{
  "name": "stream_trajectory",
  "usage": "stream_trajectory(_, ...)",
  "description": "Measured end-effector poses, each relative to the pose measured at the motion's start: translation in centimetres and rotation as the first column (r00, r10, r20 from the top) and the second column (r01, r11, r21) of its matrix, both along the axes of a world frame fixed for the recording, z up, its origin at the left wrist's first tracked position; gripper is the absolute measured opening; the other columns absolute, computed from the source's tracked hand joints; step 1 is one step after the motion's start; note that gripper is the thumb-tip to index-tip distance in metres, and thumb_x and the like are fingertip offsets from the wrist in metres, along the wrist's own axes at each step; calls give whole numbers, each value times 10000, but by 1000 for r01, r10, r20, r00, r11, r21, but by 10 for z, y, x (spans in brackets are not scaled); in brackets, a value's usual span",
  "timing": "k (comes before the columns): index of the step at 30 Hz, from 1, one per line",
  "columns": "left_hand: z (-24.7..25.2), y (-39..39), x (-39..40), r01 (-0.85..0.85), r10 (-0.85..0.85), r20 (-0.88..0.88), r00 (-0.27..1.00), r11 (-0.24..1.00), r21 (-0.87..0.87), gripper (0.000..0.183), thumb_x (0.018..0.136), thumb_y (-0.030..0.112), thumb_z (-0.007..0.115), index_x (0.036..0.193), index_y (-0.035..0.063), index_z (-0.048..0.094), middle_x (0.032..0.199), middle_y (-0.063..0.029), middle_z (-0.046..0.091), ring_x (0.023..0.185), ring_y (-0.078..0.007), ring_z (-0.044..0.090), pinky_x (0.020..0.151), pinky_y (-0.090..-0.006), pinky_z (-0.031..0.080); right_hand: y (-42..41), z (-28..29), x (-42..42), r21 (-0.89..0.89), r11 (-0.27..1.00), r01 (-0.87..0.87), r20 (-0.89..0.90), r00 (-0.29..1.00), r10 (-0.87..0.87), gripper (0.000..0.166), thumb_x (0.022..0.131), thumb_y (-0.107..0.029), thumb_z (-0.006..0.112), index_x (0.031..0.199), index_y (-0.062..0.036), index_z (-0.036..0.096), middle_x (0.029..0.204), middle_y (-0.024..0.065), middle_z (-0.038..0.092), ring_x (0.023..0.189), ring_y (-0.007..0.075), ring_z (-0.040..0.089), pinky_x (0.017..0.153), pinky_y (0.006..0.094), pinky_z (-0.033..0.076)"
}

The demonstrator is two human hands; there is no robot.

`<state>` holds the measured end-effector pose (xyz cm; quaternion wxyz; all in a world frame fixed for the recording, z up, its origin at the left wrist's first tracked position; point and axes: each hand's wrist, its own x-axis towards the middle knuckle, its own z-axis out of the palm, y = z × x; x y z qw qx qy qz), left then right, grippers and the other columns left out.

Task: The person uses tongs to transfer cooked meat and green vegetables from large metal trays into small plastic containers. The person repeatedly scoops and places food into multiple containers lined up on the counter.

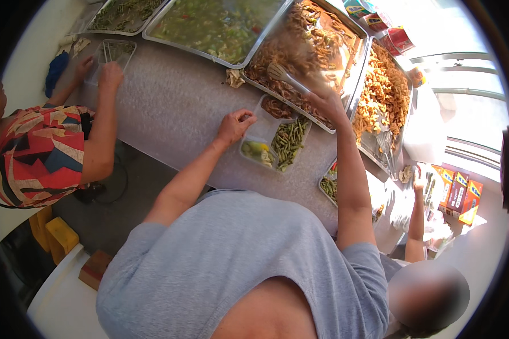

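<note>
A clear plastic meal container (285, 168) with compartments lies on the counter in front of me. It holds green bean pieces (289, 142), dark brown shredded food (276, 107) and pale green and yellow vegetables (258, 151). My left hand (236, 127) is at the container's left edge, fingers bent; whether they grip the rim is unclear. My right hand (325, 105) grips a metal serving utensil with a slotted head (278, 73). Its head is over brown shredded food (275, 51) in a large metal tray (288, 99), just beyond the container.
Trays of green vegetable soup (212, 25), orange-brown pieces (384, 84) and greens (125, 15) line the far side. A co-worker at left handles a clear container (129, 59). Another filled container (328, 182) sits near my right arm. Another person reaches toward boxes (454, 190) at right.
</note>
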<state>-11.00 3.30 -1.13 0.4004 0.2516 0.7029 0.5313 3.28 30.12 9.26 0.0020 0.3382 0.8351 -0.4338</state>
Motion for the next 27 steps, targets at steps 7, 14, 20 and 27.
stream_trajectory(7,-2,2,0,8,-8,-8,1000,1000,-23,233,873,258,706,952,42,673,592,-10,586,464,-86,540,460,-275,424,3,22,40,-212,972,97,28,995,-93,328,907,-334,653,838,-18,706,579,-33,533,505,43,436,454,229,315)
stream_trajectory(14,-7,1,2,-21,21,20,1000,1000,17,212,880,227,702,950,29,674,581,17,555,452,-53,497,421,-258,393,-1,8,64,-177,962,209,63,978,-201,354,900,-375,652,816,-37,716,586,-30,549,511,46,451,466,236,343)
stream_trajectory(20,-12,1,-1,15,-14,-58,998,1000,14,210,885,237,699,942,37,672,582,19,555,452,-52,496,424,-254,394,12,0,57,-58,959,278,16,961,-278,382,884,-411,656,840,-37,725,619,11,613,549,89,526,528,286,424)
stream_trajectory(27,-3,2,-1,17,-19,-62,998,999,-36,220,890,244,693,948,32,675,580,21,554,448,-56,495,430,-261,400,-29,1,-64,463,872,159,101,968,-230,494,840,-479,648,895,13,647,867,259,659,899,417,631,801,491,482)
